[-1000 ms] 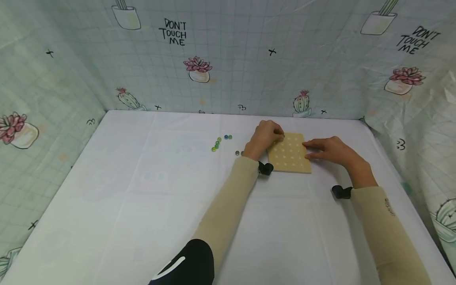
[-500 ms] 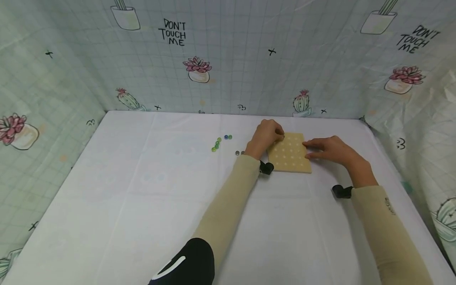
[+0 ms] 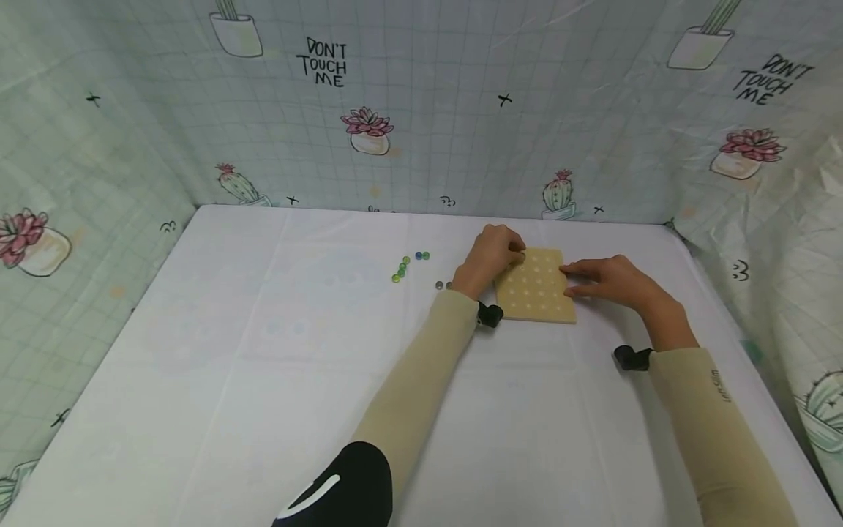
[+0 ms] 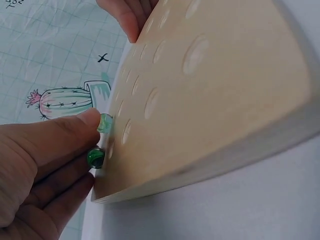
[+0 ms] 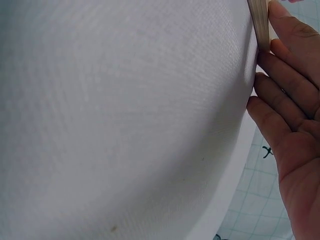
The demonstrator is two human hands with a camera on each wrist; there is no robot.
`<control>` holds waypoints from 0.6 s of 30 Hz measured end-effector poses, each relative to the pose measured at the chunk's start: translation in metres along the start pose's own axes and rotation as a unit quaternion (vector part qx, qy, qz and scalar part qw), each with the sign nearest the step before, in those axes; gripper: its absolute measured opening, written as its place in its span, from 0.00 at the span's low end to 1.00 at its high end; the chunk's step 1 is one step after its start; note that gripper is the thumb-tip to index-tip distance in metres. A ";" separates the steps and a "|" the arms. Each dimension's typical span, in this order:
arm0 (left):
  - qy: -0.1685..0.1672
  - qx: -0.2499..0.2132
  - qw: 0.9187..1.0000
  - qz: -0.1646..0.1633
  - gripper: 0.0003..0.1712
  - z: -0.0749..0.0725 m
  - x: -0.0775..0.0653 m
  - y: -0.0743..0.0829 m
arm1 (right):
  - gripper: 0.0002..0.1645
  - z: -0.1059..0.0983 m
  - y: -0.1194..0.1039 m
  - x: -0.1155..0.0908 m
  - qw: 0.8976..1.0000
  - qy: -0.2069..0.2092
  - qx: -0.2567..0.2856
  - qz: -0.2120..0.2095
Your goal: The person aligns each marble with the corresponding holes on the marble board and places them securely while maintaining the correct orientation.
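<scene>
**Marble at the Board's Far Left Corner, Both Hands Engaged**

Board: From where I stood, the pale wooden board (image 3: pixel 536 296) lay flat towards the right of the white table (image 3: pixel 263 380), its upper face marked with rows of round recesses.

Left hand: The left hand (image 3: pixel 492 252) was positioned at the board's far left corner. Its digits were curled, and thumb and fingers pinched a light green marble (image 4: pixel 104 123) close against the board. A dark green marble (image 4: pixel 96 158) showed just beside it, at the fingertips; whether this second piece was also gripped, I could not tell.

Right hand: The right hand (image 3: pixel 612 279) was unclenched, fingers extended, with its tips touching the board's right edge.

Loose pieces: To the left of the board, a short row of green marbles (image 3: pixel 402 272) lay on the table. Just beyond its far end, a blue marble (image 3: pixel 418 255) sat next to another green one. Two dull grey marbles (image 3: pixel 439 285) lay nearer the left wrist.

Surroundings: Beige sleeves (image 3: pixel 415 395) covered both forearms, with a black device (image 3: pixel 490 315) at each wrist. Behind the table hung a pale gridded backdrop (image 3: pixel 435 146), printed with potted plants and the words "DON'T TOUCH ME".
</scene>
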State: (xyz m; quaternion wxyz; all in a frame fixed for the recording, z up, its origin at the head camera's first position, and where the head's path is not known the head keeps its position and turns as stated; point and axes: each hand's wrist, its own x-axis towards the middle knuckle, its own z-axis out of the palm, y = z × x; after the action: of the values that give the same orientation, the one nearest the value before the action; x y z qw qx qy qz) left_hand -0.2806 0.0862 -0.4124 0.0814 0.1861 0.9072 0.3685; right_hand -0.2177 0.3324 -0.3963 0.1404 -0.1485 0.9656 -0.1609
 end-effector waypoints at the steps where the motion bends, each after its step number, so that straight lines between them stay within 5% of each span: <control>1: 0.000 0.001 1.000 -0.001 0.13 0.000 -0.001 0.000 | 0.38 0.000 0.000 0.000 1.000 -0.002 0.000 0.001; 9: 0.009 0.011 1.000 0.005 0.15 -0.008 -0.011 0.001 | 0.38 0.002 0.000 0.000 1.000 0.006 -0.009 -0.006; 18: 0.038 0.056 0.996 0.066 0.17 -0.046 -0.030 -0.007 | 0.39 0.001 -0.001 0.000 1.000 0.001 -0.007 -0.002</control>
State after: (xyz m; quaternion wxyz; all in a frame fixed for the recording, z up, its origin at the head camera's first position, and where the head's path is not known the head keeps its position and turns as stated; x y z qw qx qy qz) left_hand -0.2679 0.0402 -0.3838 0.0123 0.2356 0.9145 0.3287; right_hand -0.2174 0.3311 -0.3971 0.1382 -0.1517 0.9665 -0.1541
